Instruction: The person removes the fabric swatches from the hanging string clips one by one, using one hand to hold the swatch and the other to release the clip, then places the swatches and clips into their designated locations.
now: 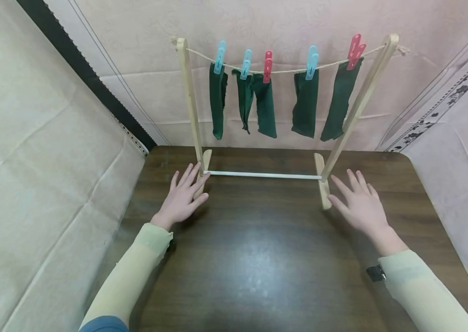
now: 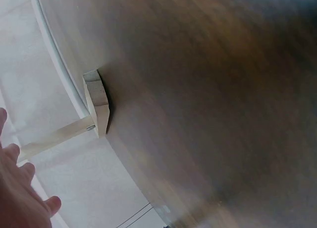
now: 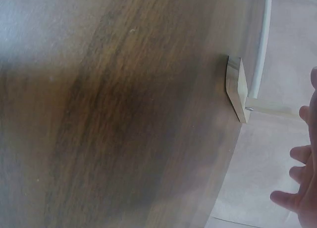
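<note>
A small wooden clothesline stand (image 1: pixel 358 110) holds a string (image 1: pixel 285 71) between two posts. Several dark green cloth pieces (image 1: pixel 305 106) hang from it under blue clothespins (image 1: pixel 312 63) and red clothespins (image 1: pixel 268 67). My left hand (image 1: pixel 180 198) is beside the left foot (image 1: pixel 207 160), fingers spread and overlapping the post's base; whether they touch it I cannot tell. Just right of the right foot (image 1: pixel 324 193), my right hand (image 1: pixel 360 207) has its fingers extended, holding nothing. Both wrist views catch fingers at the edge, near the stand's posts.
A white rod (image 1: pixel 263 174) joins the two feet low down. The stand is at the far side of a dark brown wooden table (image 1: pixel 242 249). Pale cloth (image 1: pixel 134 27) hangs behind the table and at both sides.
</note>
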Available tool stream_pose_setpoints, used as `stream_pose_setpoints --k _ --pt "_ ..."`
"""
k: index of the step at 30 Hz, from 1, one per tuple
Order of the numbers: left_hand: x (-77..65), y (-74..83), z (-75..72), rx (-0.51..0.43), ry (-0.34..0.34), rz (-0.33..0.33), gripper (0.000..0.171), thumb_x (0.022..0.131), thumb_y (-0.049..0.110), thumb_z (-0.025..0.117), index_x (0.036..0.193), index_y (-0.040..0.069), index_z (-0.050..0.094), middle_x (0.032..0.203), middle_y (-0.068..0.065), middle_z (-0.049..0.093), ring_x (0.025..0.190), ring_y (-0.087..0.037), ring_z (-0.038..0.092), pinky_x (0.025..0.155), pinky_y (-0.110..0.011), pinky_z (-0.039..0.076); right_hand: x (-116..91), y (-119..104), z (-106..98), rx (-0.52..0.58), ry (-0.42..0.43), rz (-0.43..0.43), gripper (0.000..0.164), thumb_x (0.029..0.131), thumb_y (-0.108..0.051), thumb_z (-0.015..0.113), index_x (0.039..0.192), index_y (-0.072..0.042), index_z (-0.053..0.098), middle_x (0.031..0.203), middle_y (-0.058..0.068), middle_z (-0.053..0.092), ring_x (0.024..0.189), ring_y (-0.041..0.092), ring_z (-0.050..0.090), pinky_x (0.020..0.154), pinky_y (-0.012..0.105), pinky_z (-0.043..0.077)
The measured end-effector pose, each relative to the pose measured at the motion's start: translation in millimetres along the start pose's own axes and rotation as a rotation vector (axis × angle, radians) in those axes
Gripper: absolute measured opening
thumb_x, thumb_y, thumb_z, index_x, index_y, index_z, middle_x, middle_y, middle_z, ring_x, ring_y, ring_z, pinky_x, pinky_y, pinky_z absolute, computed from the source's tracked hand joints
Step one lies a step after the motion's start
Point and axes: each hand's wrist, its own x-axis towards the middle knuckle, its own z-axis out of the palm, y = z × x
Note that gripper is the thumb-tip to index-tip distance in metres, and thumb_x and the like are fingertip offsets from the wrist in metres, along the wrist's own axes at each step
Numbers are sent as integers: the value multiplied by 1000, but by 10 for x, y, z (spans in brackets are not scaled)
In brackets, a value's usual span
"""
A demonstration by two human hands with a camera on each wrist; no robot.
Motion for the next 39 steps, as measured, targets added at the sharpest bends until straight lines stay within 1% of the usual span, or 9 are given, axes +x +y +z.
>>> stream_pose_setpoints --k 4,7,12,18,24,28,33,36,39 --pt "-2 12 -39 -17 69 30 66 111 60 42 167 26 40 180 -1 12 165 -24 9 125 -69 10 -7 -6 -33 20 43 -13 63 110 -54 51 162 -19 47 169 27 33 158 49 22 112 78 29" --pt "-5 19 -59 -39 106 43 65 111 59 40 163 22 48 178 -4 21 163 -27 18 125 -67 14 -17 -23 -64 29 71 -15 62 110 -54 52 158 -16 53 165 26 40 155 49 30 111 76 33" --pt "-1 29 -81 -88 158 60 60 112 53 45 157 16 56 172 -9 35 157 -33 33 122 -67 24 -24 -54 -94 52 87 -7 59 111 -52 50 154 -12 56 161 25 47 150 49 39 111 74 36" --pt "-4 61 -101 -154 208 59 50 112 42 52 150 11 63 164 -14 47 147 -38 47 117 -66 33 -32 -68 -109 103 109 33 57 112 -52 46 151 -13 60 158 23 52 145 49 45 107 74 40" --pt "-6 118 -104 -234 240 37 39 111 26 57 143 7 68 154 -16 58 139 -38 56 111 -66 40 -87 -68 -111 170 105 74 57 114 -51 42 149 -10 62 157 22 53 143 50 46 107 74 39" --pt "33 166 -128 -308 270 28 38 113 28 53 137 5 71 145 -16 65 134 -36 60 110 -63 44 -121 -63 -112 225 124 92 56 114 -50 42 146 -9 64 155 23 55 141 51 49 108 74 38" --pt "59 208 -164 -404 323 14 36 114 28 51 132 7 74 137 -13 70 129 -34 64 109 -58 48 -132 -76 -111 306 171 84 51 115 -44 46 142 -7 67 151 25 59 140 50 52 111 70 38" --pt "75 211 -157 -451 369 26 38 115 26 49 129 4 75 132 -13 72 124 -33 67 105 -57 51 -132 -94 -123 362 189 80 48 115 -42 49 141 -7 68 149 23 61 139 49 53 111 68 39" --pt "103 220 -154 -509 419 51 36 114 20 48 127 1 75 127 -14 74 117 -33 70 101 -53 53 -132 -119 -150 412 184 89 47 114 -42 51 143 -9 68 147 21 63 139 46 55 111 67 40"
